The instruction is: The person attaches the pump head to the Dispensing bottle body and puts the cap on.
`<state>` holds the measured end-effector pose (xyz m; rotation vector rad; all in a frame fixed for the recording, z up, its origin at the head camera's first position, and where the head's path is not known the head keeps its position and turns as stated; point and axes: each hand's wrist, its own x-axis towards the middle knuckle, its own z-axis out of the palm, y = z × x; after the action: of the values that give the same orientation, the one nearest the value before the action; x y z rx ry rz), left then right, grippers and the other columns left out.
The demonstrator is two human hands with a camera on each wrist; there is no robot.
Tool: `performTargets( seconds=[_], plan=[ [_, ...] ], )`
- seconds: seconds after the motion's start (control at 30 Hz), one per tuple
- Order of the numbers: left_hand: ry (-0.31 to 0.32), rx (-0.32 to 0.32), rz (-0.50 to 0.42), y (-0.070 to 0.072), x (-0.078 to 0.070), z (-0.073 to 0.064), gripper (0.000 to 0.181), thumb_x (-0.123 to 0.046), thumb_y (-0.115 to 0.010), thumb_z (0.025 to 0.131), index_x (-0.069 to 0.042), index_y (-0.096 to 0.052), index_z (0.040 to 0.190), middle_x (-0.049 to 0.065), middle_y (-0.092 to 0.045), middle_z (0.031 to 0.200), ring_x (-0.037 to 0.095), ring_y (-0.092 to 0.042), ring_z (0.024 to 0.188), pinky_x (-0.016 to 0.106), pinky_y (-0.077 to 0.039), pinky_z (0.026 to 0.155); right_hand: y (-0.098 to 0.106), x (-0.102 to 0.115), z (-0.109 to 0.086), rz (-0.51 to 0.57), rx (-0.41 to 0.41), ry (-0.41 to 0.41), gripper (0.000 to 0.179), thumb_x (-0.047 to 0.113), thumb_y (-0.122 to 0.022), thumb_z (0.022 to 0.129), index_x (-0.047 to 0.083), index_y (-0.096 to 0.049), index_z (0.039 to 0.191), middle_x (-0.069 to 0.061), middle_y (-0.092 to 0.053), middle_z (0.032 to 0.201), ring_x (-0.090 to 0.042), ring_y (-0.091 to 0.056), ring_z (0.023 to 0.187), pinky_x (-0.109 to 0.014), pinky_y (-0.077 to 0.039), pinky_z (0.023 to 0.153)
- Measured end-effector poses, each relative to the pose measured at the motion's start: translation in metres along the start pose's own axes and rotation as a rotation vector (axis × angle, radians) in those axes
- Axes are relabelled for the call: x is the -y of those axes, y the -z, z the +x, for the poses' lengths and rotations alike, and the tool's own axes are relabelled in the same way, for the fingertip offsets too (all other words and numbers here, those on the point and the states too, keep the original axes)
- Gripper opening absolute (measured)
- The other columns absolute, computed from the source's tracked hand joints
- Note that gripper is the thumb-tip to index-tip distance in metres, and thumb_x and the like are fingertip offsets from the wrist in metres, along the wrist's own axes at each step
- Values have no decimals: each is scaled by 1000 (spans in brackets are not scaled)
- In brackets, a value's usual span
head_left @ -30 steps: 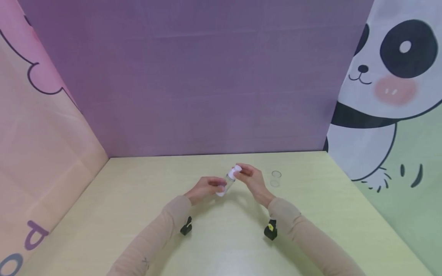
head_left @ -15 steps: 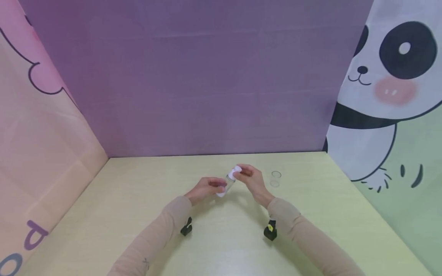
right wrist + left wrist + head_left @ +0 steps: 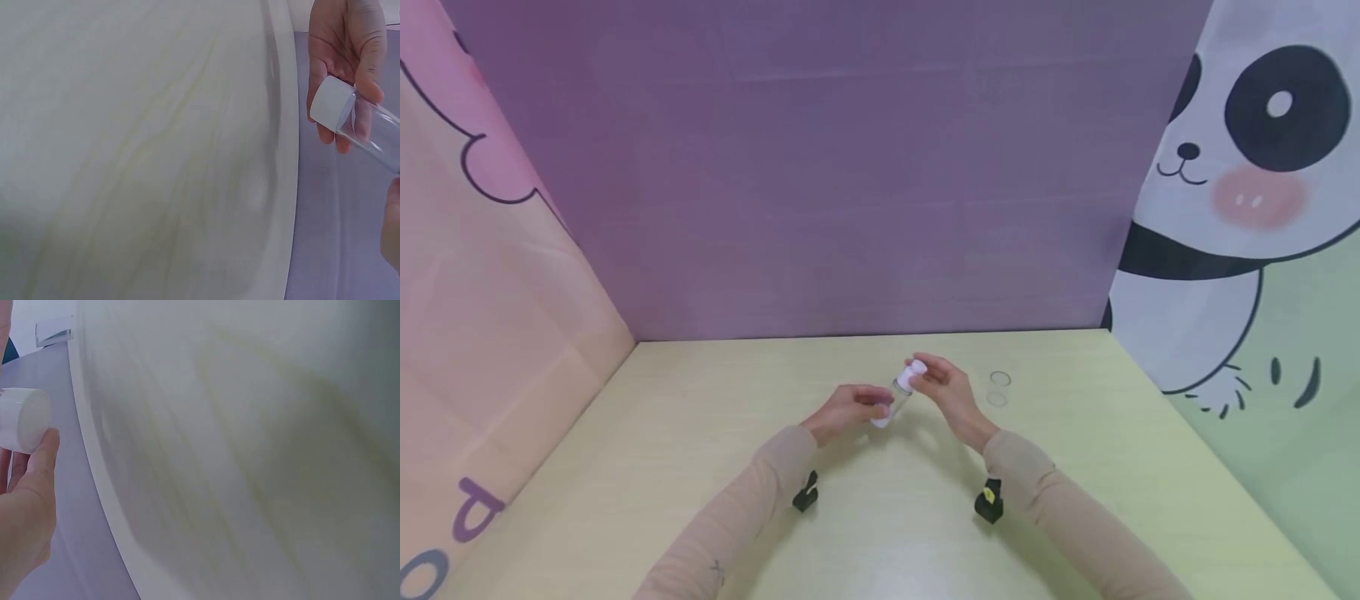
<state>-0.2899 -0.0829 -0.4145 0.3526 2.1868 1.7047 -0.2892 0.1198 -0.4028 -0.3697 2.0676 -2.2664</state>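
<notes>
A small clear bottle [image 3: 898, 397] with white ends is held tilted above the table, its upper end leaning right. The left hand [image 3: 847, 407] grips the white lower end, seen from close by as a white base [image 3: 25, 419] in the left wrist view. Fingers and thumb of the right hand [image 3: 946, 392] pinch the white top [image 3: 910, 375]. In the right wrist view, the transparent body [image 3: 370, 134] stretches from the left hand [image 3: 344, 50] toward the right hand [image 3: 391, 228], which is cut off by the frame edge.
To the right of the hands a clear cup-like piece [image 3: 998, 389] stands on the pale table [image 3: 715, 383]. Purple cloth [image 3: 850, 167] hangs at the back, with printed cloth on both sides. Black wrist mounts [image 3: 988, 500] hang under the sleeves.
The right fingers shift slightly on the white top. The bottle and the left hand stay almost in the same place.
</notes>
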Motion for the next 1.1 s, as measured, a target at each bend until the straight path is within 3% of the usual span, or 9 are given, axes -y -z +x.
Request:
performTargets(
  seconds=[0.33, 1.1],
  plan=[
    [20, 0, 15, -3, -2, 0, 37, -13, -64, 85, -3, -58, 120, 12, -60, 121, 19, -57, 104, 32, -48, 90, 2, 3, -2, 1, 30, 3, 45, 1, -58, 86, -1, -46, 129, -20, -52, 129, -4, -60, 102, -24, -46, 93],
    [45, -18, 35, -2, -3, -3, 36, -16, -65, 85, -7, -59, 119, 10, -61, 119, 18, -58, 104, 32, -48, 90, -3, 3, -1, -80, -74, -45, 45, 11, -68, 81, 0, -54, 122, -14, -62, 119, -7, -61, 96, -28, -48, 91]
  ],
)
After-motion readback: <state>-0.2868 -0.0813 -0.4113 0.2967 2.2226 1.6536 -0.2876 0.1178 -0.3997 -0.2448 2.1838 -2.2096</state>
